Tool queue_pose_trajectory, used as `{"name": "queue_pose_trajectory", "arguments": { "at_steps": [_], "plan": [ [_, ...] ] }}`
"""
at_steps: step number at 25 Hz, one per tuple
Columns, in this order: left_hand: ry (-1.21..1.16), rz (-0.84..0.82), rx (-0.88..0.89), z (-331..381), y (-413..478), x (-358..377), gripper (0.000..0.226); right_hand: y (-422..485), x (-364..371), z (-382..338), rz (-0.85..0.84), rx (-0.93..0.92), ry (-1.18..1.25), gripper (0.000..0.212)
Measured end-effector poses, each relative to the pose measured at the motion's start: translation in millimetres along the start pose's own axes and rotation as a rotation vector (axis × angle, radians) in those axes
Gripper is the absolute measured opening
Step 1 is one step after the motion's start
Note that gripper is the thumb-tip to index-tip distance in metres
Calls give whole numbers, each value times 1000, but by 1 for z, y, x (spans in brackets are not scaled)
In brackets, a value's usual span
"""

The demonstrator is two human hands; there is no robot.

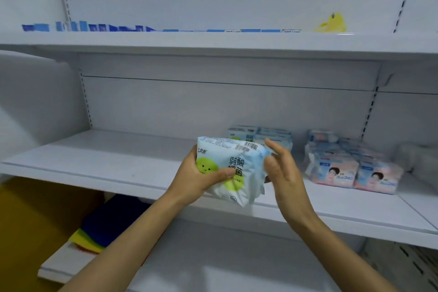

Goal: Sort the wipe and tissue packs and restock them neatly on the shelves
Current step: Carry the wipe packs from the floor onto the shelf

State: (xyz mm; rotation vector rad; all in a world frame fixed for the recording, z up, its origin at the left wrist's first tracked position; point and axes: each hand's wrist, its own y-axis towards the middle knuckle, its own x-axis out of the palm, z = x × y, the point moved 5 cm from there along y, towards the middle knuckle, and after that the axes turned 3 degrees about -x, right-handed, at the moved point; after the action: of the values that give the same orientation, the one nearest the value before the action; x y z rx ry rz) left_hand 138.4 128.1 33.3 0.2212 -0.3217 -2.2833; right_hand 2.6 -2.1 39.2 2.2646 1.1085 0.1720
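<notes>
Soft white-and-pale-blue wipe pack (233, 168), green smiley blob, barcode on top, big print says 弱酸抑菌. The left hand (196, 180) grips it over the front edge of the shelf (118, 161); the right hand (282, 168) has its fingers spread loose at the pack's right side.

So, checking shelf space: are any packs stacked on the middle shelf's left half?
No, the wipe packs and pink-blue packs on the middle shelf all sit on its right half.

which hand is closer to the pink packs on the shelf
Right. The right hand hovers just left of the pink packs; the left hand is farther left, gripping the wipe pack.
</notes>
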Motion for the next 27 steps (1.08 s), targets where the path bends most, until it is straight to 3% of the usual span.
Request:
{"name": "queue_pose_trajectory", "arguments": {
  "at_steps": [5, 14, 18, 22, 27],
  "plan": [
    [-105, 13, -37, -43, 81, -12, 54, 49, 19, 70, -43, 82, -211, 90],
    [11, -339, -141, -147, 188, -15, 84, 105, 32, 153, 137, -2, -401, 78],
    [9, -326, -200, -173, 217, -9, 82, 105, 16, 180, 305, 126, -411, 73],
    [76, -318, -214, -179, 232, -9, 63, 103, 16, 186, 302, 188, -494, 61],
    [109, -238, -175, -183, 239, -23, 58, 101, 4, 185, 394, 186, -567, 68]
  ]
}}
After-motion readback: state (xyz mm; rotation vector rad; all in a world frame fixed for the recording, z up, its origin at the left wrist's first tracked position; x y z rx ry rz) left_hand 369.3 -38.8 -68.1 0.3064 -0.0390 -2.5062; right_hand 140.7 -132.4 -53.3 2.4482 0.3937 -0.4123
